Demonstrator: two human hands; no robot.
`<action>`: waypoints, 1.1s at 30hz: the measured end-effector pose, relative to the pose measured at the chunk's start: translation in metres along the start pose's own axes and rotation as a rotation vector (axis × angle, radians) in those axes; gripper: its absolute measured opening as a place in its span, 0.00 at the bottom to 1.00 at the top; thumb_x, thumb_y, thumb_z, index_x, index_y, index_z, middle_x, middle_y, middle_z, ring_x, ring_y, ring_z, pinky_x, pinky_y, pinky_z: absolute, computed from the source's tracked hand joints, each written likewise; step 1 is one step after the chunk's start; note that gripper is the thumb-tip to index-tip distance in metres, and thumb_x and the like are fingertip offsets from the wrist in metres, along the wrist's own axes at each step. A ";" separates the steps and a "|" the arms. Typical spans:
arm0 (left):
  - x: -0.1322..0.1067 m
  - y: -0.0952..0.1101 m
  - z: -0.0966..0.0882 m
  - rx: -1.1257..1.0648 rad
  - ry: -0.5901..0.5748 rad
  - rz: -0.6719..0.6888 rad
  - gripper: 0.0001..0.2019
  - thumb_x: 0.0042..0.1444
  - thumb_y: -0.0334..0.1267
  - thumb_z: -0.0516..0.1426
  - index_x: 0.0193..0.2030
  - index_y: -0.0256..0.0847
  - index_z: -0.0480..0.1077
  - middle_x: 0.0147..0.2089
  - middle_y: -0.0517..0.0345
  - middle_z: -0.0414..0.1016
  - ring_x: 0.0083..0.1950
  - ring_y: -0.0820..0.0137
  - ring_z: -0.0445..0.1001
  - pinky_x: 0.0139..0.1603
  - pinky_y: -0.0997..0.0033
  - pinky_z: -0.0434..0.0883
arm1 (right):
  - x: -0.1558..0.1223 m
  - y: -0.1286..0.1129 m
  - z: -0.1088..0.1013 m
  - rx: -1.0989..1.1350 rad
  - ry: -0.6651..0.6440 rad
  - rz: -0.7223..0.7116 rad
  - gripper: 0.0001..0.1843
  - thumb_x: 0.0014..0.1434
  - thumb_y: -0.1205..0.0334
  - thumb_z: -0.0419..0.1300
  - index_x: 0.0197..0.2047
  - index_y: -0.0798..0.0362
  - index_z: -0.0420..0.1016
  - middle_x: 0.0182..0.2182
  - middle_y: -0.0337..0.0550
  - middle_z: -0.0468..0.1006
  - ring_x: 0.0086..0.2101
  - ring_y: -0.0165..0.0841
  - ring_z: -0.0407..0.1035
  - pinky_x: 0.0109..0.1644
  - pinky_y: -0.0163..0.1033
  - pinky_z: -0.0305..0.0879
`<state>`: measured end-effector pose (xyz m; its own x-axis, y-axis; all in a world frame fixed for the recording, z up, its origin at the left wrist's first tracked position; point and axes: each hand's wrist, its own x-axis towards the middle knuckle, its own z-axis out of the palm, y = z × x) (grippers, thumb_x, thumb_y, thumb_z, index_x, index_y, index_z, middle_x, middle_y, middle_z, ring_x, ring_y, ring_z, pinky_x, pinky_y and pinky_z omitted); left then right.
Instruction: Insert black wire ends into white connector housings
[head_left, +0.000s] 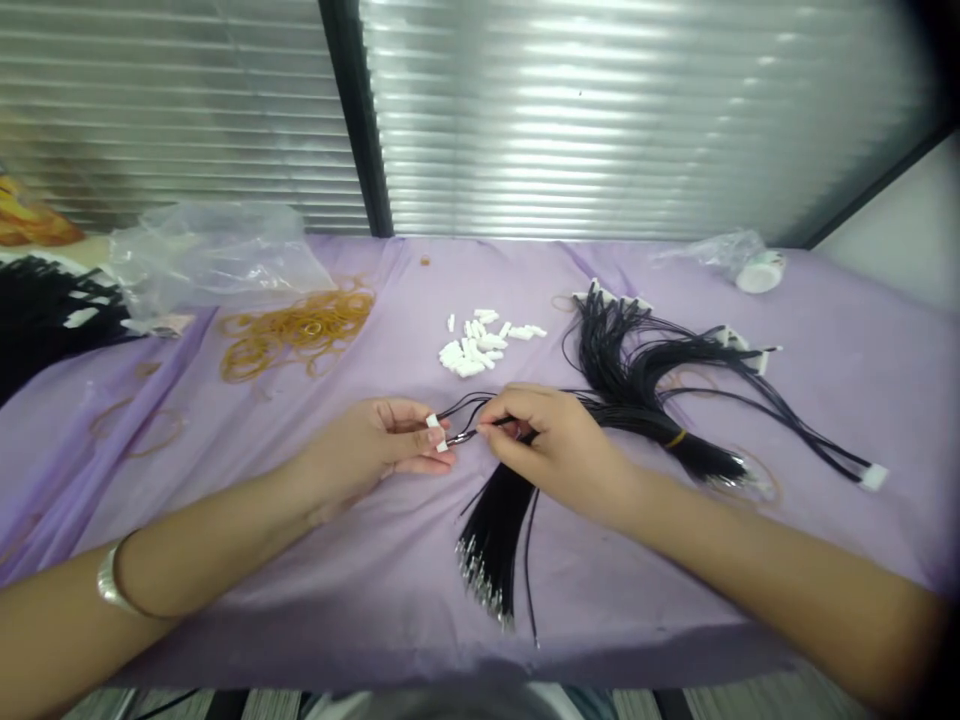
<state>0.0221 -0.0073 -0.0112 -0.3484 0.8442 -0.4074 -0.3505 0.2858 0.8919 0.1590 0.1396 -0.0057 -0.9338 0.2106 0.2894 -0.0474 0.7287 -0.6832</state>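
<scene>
small white plastic connector (434,427), narrow and blocky, pinched in the left hand (379,440) over the purple cloth-covered surface (315,580), thin black wires (455,406) coming out of it, right hand (559,438) pinching one black wire (472,433) with a shiny silver tip (456,439), tip close to the connector

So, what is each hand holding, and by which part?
The left hand pinches a white connector housing around its middle, thumb against fingers; the right hand pinches a black wire just behind its metal-tipped end.
</scene>
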 end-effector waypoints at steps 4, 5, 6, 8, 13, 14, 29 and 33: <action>0.000 0.002 0.002 0.051 -0.028 -0.056 0.05 0.49 0.33 0.61 0.32 0.35 0.71 0.33 0.61 0.72 0.36 0.75 0.74 0.44 0.75 0.72 | 0.000 0.004 0.006 -0.011 0.021 0.034 0.03 0.50 0.71 0.56 0.30 0.57 0.71 0.26 0.36 0.72 0.26 0.23 0.61 0.30 0.29 0.56; -0.001 0.003 0.002 0.068 -0.033 -0.073 0.05 0.49 0.33 0.61 0.32 0.35 0.71 0.33 0.61 0.72 0.36 0.75 0.74 0.44 0.75 0.72 | -0.001 0.004 0.006 -0.027 0.013 0.030 0.03 0.50 0.70 0.56 0.29 0.57 0.71 0.26 0.36 0.71 0.25 0.23 0.61 0.30 0.29 0.56; -0.001 0.004 0.002 0.085 -0.044 -0.082 0.04 0.49 0.33 0.60 0.32 0.36 0.71 0.33 0.61 0.72 0.36 0.75 0.74 0.44 0.76 0.71 | -0.001 0.004 0.006 -0.045 0.000 0.022 0.03 0.51 0.70 0.56 0.30 0.57 0.71 0.26 0.36 0.71 0.25 0.23 0.61 0.30 0.29 0.55; -0.001 0.004 0.002 0.118 -0.069 -0.083 0.04 0.49 0.34 0.60 0.32 0.36 0.71 0.32 0.61 0.73 0.37 0.75 0.74 0.43 0.78 0.71 | -0.003 0.003 0.006 -0.084 -0.019 0.011 0.03 0.52 0.69 0.56 0.29 0.57 0.71 0.25 0.36 0.71 0.26 0.23 0.61 0.31 0.29 0.55; 0.000 0.001 0.000 0.191 -0.067 -0.043 0.04 0.50 0.35 0.60 0.33 0.39 0.72 0.32 0.61 0.75 0.38 0.72 0.75 0.42 0.78 0.72 | -0.006 -0.001 0.003 -0.122 -0.049 0.020 0.03 0.54 0.68 0.56 0.30 0.57 0.71 0.27 0.37 0.71 0.27 0.24 0.62 0.31 0.30 0.55; 0.001 0.001 0.000 0.195 -0.064 -0.036 0.04 0.50 0.35 0.60 0.33 0.39 0.72 0.32 0.61 0.75 0.39 0.72 0.75 0.43 0.77 0.72 | -0.006 -0.002 0.003 -0.130 -0.052 0.028 0.03 0.54 0.68 0.56 0.30 0.57 0.71 0.27 0.37 0.71 0.28 0.24 0.62 0.31 0.30 0.56; 0.002 0.003 -0.002 0.244 -0.114 -0.044 0.04 0.52 0.33 0.58 0.35 0.36 0.71 0.33 0.58 0.75 0.36 0.73 0.75 0.39 0.79 0.73 | -0.003 0.005 0.002 -0.431 0.003 -0.479 0.07 0.57 0.73 0.52 0.33 0.64 0.71 0.28 0.48 0.70 0.31 0.33 0.60 0.36 0.39 0.59; 0.002 0.005 -0.001 0.239 -0.127 -0.049 0.04 0.52 0.32 0.57 0.36 0.35 0.71 0.31 0.59 0.76 0.35 0.74 0.75 0.38 0.80 0.72 | -0.003 0.005 0.000 -0.433 -0.006 -0.480 0.06 0.57 0.73 0.53 0.34 0.64 0.71 0.28 0.48 0.70 0.31 0.33 0.60 0.36 0.39 0.60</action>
<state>0.0191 -0.0048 -0.0081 -0.2188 0.8727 -0.4366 -0.1442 0.4136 0.8990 0.1615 0.1421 -0.0101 -0.8464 -0.2073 0.4906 -0.3142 0.9381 -0.1457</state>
